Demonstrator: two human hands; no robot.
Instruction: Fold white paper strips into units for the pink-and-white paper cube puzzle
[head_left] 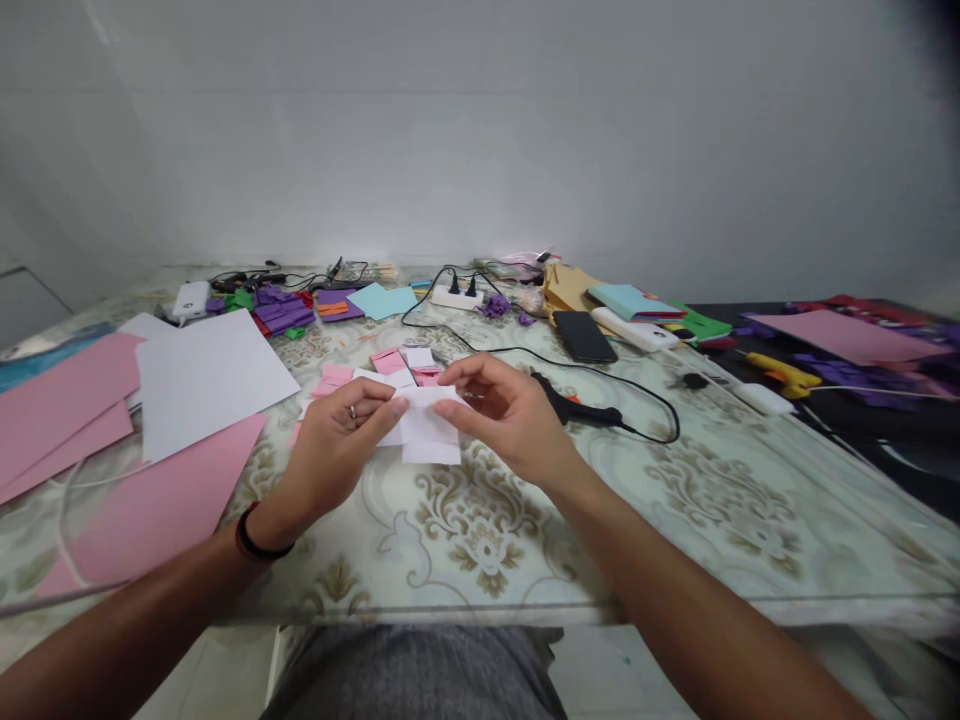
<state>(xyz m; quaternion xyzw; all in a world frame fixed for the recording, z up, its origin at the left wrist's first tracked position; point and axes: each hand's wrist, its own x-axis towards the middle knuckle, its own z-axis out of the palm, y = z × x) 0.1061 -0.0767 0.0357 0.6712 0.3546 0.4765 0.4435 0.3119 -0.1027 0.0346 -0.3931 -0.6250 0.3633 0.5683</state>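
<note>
Between my two hands is a small creased piece of white paper (430, 428), held above the flowered tablecloth. My left hand (341, 425), with a ring and a dark wristband, pinches its left upper corner between thumb and fingers. On the opposite corner, my right hand (504, 415) grips with thumb below and curled fingers above. Just behind the hands lie small pink paper pieces (388, 361) and white paper pieces (418, 357). A black glue gun (581, 408) rests right of my right hand, its front part hidden by that hand.
Large white sheets (214, 380) and pink sheets (161, 505) cover the left side. At the back are purple paper strips (281, 310), blue sheets (382, 301) and a power strip (457, 297). A phone (583, 336), a looping black cable (637, 385) and a yellow glue gun (784, 375) lie right.
</note>
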